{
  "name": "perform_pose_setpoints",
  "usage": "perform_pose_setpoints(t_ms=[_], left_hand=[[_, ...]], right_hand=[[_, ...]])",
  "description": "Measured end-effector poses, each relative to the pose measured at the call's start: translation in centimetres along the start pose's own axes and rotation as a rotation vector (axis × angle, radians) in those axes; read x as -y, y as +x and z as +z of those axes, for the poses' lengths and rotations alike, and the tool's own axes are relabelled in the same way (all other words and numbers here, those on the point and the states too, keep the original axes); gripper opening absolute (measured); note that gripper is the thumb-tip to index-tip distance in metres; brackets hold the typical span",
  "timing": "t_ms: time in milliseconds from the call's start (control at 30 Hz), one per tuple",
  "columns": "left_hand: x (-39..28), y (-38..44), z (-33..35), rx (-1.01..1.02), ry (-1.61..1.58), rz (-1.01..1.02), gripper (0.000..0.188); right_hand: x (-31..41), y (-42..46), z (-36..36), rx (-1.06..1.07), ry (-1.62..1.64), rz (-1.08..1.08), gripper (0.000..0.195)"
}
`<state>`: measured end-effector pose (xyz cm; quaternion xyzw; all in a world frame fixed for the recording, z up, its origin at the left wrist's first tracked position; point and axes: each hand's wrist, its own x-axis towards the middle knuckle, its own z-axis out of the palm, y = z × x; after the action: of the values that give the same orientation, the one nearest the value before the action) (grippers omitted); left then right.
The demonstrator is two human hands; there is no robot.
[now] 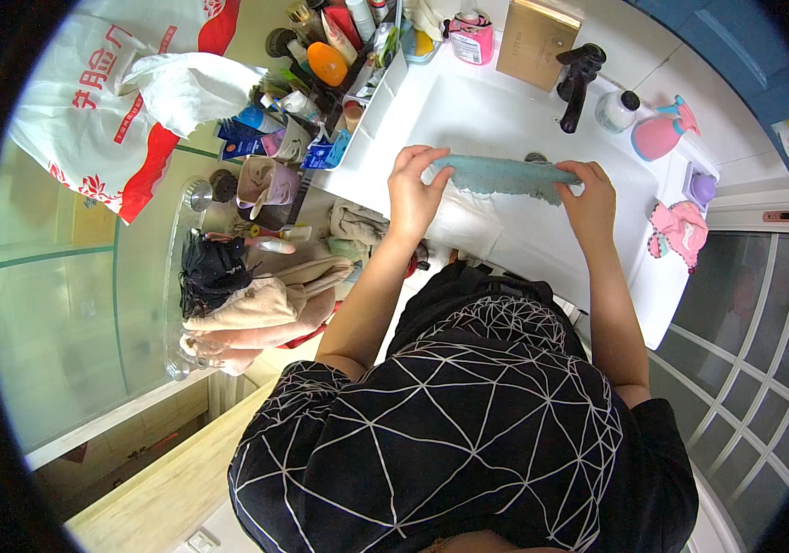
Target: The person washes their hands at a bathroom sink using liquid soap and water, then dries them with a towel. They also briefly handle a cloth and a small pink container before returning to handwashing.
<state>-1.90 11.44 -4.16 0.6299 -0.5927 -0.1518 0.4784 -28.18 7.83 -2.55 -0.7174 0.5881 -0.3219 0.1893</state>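
Note:
A worn blue-green cloth (501,176) stretches level over the white washbasin (632,238), its lower edge ragged. My left hand (416,190) pinches the cloth's left end between thumb and fingers. At the other end, my right hand (589,200) grips the right corner in the same way. Beneath the cloth, a thin whitish sheet or bag (463,220) lies over the basin's front edge; its exact kind is hard to tell. The drain (536,157) shows just behind the cloth's upper edge.
Behind the basin stand a black faucet (577,86), a gold box (536,45), a white bottle (615,114) and a pink spray bottle (660,133). A pink cloth (681,231) hangs over the right rim. Toiletries crowd a rack (384,97) at left, near a plastic bag (111,104) and towels (263,304).

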Motion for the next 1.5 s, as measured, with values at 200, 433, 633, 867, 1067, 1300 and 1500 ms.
perform_pose_setpoints(t_ms=[200,433,633,867,1067,1300,1500], left_hand=[[0.8,0.1,-0.9,0.124,0.060,0.012,0.029],[4.2,1.5,-1.2,0.388,-0.579,-0.373,0.016],[3.2,1.2,-0.5,0.342,-0.535,-0.826,0.010],[4.1,0.2,-1.5,0.674,-0.595,-0.711,0.049],[3.2,-2.2,-4.6,0.420,0.149,-0.289,0.032],[4.5,-4.5,-10.9,0.024,0.511,-0.147,0.034],[9.6,-8.8,-13.2,-0.293,0.873,0.213,0.033]], right_hand=[[-1.5,0.2,0.1,-0.046,0.040,-0.130,0.023],[-3.7,0.4,0.2,0.445,0.877,0.560,0.037],[-2.6,0.1,0.9,0.425,0.967,0.712,0.037],[-3.2,0.2,1.7,0.686,0.439,0.254,0.043],[-2.6,1.5,4.7,0.586,0.006,-0.092,0.027],[4.0,5.3,14.1,0.397,-0.158,-0.668,0.018],[8.1,6.7,22.2,0.092,-0.014,-0.993,0.023]])
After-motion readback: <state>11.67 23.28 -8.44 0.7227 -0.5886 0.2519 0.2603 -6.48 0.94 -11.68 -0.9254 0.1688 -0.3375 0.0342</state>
